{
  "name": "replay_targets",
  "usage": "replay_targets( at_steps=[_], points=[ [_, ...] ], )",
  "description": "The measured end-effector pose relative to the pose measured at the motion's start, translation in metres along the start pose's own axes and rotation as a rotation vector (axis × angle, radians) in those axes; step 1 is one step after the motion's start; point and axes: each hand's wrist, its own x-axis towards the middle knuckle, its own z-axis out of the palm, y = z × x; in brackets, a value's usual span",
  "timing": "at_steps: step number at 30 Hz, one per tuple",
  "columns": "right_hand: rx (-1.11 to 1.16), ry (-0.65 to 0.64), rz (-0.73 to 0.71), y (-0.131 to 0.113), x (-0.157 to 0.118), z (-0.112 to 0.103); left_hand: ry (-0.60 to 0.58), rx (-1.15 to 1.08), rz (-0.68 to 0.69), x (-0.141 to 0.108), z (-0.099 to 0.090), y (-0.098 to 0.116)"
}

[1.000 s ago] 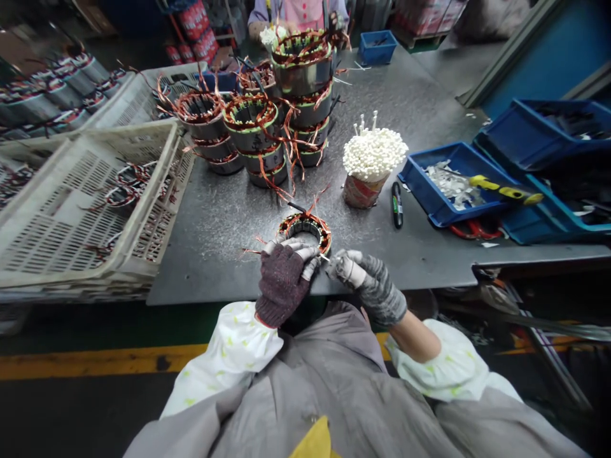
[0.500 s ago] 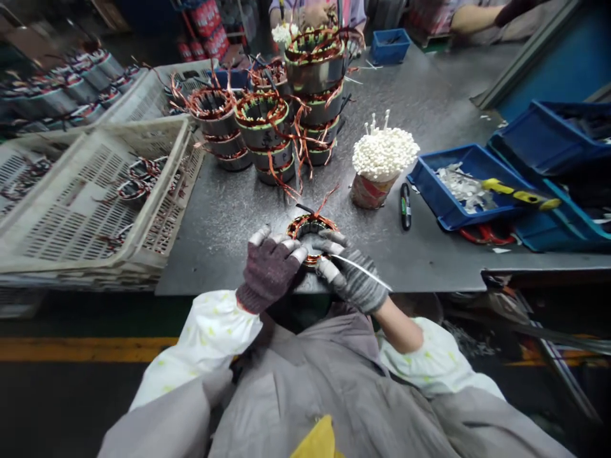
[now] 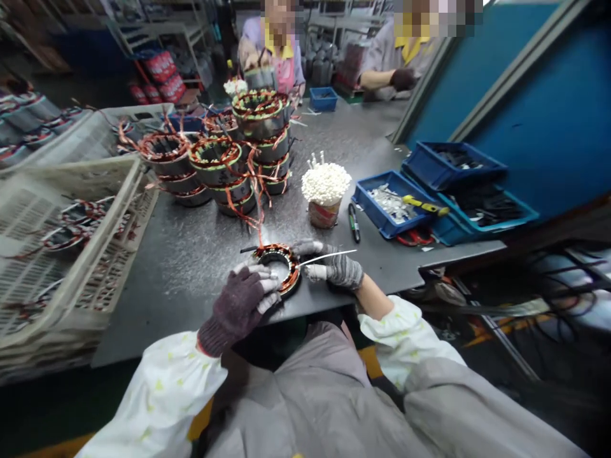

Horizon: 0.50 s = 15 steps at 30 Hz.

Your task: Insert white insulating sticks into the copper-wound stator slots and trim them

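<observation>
Flat on the counter [image 3: 186, 254], close to the front edge, a copper-wound ring [image 3: 290, 280], well supported from below and within easy reach of both arms. Closed over its near left side, the grip of the left hand [image 3: 238, 302] in a dark glove, fingers across the rim and thumb by the near edge — apparently to stop any sliding or turning. At the ring's right side, the right hand [image 3: 344, 272] in a grey glove, thumb and forefinger apart around a slim white strip [image 3: 334, 254]; impossible to tell how firmly touched. Strip running out rightward from the winding, free end over the glove, perhaps kept long for an easy hold. Copper leads [image 3: 260, 236] and a dark sleeved lead [image 3: 248, 249] pointing off the far side, out of the fingers' way. Just beyond, upright in a cup [image 3: 324, 215], a dense bundle of white strips [image 3: 326, 181], heads up, probably for picking singly. Beside that, a marker [image 3: 354, 222], then a blue bin [image 3: 375, 219] of pale pieces with a yellow-handled tool [image 3: 424, 205] across it — handy on the right. Farther left, wound cores [image 3: 224, 175] stacked upright, seemingly to save room, and a slatted crate [image 3: 102, 166] holding more windings.
</observation>
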Motion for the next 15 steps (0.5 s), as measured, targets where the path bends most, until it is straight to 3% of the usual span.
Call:
replay_targets(
  at_steps=[4, 6, 8, 11, 15],
  points=[
    [-0.164, 0.665, 0.128, 0.002, 0.010, -0.042, 0.078, 0.175, -0.029, -0.003, 0.014, 0.019],
    [-0.243, 0.874, 0.117, 0.002, 0.025, -0.055, 0.129, 0.296, -0.064, -0.002, 0.018, 0.037],
    [-0.324, 0.965, 0.095, 0.001, 0.043, -0.060, 0.161, 0.353, -0.078, 0.001, 0.020, 0.050],
    [-0.338, 0.945, 0.029, -0.001, 0.059, -0.057, 0.178, 0.294, -0.054, 0.006, 0.017, 0.055],
    [-0.053, 0.978, -0.052, -0.005, 0.057, -0.056, 0.169, 0.209, -0.039, 0.007, 0.014, 0.043]
  ],
)
